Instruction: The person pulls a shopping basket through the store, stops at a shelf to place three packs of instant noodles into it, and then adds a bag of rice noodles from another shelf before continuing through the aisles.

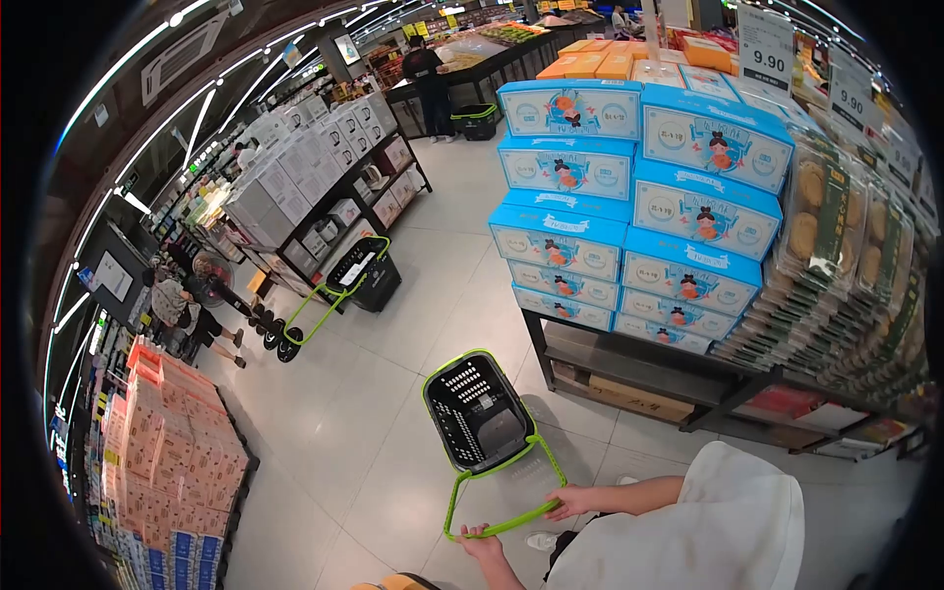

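Both hands are at 6 o'clock, low in the view, on the green handle (504, 525) of a black basket (441, 418). The left hand (478, 541) is at the handle's near corner, its fingers curled against the bar – whether every finger wraps fully round, I cannot tell. The right hand (568, 503), a little toward 5 o'clock, pinches the other end of the bar between thumb and bent fingers. The basket sits just beyond the hands, also at 6 o'clock, above the tiled floor (379, 423); I cannot tell whether it stands level or leans toward the person.

At 2 o'clock, blue boxes (703, 211) are stacked on a dark shelf (629, 366), with packs of pastries (821, 211) beside them at 3 o'clock. Orange boxes (598, 65) lie behind the blue ones at 1 o'clock, and a price sign (765, 47) reading 9.90 stands toward 2. A second basket (379, 287) with its own green handle rests at 9 o'clock, near a rack of white boxes (295, 177) at 10. Pink boxes (172, 447) are piled at 8 o'clock – well apart from the hands. A person in dark clothes (429, 84) stands at 12 o'clock.
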Demonstrator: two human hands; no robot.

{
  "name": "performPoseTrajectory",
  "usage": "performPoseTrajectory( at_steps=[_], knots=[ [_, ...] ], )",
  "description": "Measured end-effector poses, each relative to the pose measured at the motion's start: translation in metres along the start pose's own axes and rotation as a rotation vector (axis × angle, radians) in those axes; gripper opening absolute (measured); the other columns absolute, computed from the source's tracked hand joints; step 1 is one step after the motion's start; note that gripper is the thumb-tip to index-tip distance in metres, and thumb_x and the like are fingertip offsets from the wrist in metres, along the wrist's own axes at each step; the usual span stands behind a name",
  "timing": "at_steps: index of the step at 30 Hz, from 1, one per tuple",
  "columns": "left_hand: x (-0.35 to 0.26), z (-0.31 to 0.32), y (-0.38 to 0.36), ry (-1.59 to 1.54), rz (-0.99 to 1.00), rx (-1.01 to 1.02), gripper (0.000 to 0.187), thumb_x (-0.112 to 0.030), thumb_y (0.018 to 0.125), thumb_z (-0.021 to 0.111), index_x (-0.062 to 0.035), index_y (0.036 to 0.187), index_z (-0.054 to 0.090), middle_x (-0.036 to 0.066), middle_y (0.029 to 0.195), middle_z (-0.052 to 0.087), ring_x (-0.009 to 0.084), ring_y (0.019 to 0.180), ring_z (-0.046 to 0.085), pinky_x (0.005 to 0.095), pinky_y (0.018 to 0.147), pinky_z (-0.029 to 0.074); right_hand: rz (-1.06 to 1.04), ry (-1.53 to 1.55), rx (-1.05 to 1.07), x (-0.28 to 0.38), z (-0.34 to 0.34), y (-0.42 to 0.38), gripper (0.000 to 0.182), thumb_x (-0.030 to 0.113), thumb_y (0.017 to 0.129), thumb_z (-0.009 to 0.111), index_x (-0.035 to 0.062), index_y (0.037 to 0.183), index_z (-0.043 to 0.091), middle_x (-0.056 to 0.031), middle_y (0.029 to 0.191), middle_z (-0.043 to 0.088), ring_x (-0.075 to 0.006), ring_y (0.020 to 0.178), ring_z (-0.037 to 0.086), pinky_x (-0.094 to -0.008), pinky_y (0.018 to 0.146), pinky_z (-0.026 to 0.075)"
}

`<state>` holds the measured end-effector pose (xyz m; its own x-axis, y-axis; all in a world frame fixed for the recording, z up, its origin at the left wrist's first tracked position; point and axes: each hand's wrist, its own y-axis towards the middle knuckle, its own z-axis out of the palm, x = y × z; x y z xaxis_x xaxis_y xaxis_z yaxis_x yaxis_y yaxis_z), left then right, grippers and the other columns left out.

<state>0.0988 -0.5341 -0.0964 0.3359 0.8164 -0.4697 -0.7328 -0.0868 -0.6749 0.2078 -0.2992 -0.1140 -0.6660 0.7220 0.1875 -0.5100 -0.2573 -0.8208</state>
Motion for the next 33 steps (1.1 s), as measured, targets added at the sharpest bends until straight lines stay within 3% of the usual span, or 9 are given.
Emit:
performPoseTrajectory(
  at_steps=[10,12,17,24,27,30,33],
  knots=[
    [-0.101,0.005,0.065,-0.019,-0.119,-0.03,0.045,-0.053,0.095,0.025,-0.0122,0.083,0.038,-0.003,0.051,0.025,0.0084,0.04,0.022,0.0207,0.036,0.027,-0.019,0.153,-0.265,-0.029,0.07,0.079,0.044,0.023,0.087,0.052,0.0009,0.121,0.035,-0.0178,0.096,0.059,-0.0317,0.086,0.062,-0.0456,0.079,0.051],
    [-0.115,0.01,0.073,0.003,-0.149,-0.045,0.045,-0.053,0.095,0.025,-0.0127,0.08,0.038,-0.003,0.051,0.024,0.0087,0.04,0.022,0.0209,0.036,0.025,0.008,0.115,-0.303,-0.034,0.084,0.087,0.046,0.023,0.088,0.052,0.0016,0.123,0.033,-0.0183,0.096,0.058,-0.0313,0.085,0.061,-0.0462,0.078,0.051],
    [-0.151,0.018,0.119,0.019,-0.252,-0.033,0.05,-0.056,0.094,0.022,-0.0139,0.072,0.039,-0.004,0.049,0.023,0.01,0.041,0.02,0.0228,0.037,0.023,0.061,0.355,-0.354,-0.016,0.107,0.143,0.041,0.021,0.088,0.052,0.0033,0.121,0.035,-0.0194,0.095,0.052,-0.0318,0.079,0.058,-0.0456,0.076,0.051],
    [-0.192,0.095,0.204,0.079,-0.308,-0.014,0.044,-0.05,0.094,0.027,-0.0125,0.073,0.037,-0.003,0.049,0.023,0.0097,0.04,0.021,0.0216,0.037,0.024,-0.086,0.517,-0.265,0.025,0.162,0.204,0.027,-0.001,0.082,0.051,-0.0005,0.105,0.037,-0.0198,0.093,0.049,-0.0352,0.083,0.057,-0.0502,0.079,0.052],
    [-0.202,0.143,0.245,0.104,-0.333,-0.015,0.039,-0.046,0.094,0.03,-0.0122,0.074,0.035,-0.003,0.051,0.023,0.0093,0.04,0.022,0.0205,0.036,0.026,-0.103,0.541,-0.26,0.068,0.196,0.202,0.032,-0.006,0.08,0.049,-0.0016,0.109,0.036,-0.02,0.096,0.045,-0.0377,0.085,0.057,-0.0528,0.077,0.054],
    [-0.209,0.187,0.282,0.142,-0.373,-0.002,0.036,-0.044,0.093,0.032,-0.0126,0.076,0.032,-0.003,0.052,0.024,0.0089,0.041,0.023,0.0192,0.036,0.026,-0.066,0.631,-0.228,0.117,0.219,0.207,0.034,-0.009,0.079,0.046,-0.0023,0.111,0.035,-0.0222,0.1,0.044,-0.0402,0.089,0.057,-0.0537,0.078,0.053],
    [-0.206,0.234,0.317,0.199,-0.368,0.011,0.031,-0.039,0.091,0.036,-0.0143,0.074,0.029,-0.003,0.052,0.025,0.0084,0.038,0.025,0.0186,0.034,0.027,-0.113,0.603,-0.213,0.154,0.232,0.217,0.023,-0.004,0.081,0.046,-0.006,0.103,0.039,-0.0202,0.095,0.05,-0.0373,0.094,0.057,-0.0486,0.087,0.049]
  ],
)
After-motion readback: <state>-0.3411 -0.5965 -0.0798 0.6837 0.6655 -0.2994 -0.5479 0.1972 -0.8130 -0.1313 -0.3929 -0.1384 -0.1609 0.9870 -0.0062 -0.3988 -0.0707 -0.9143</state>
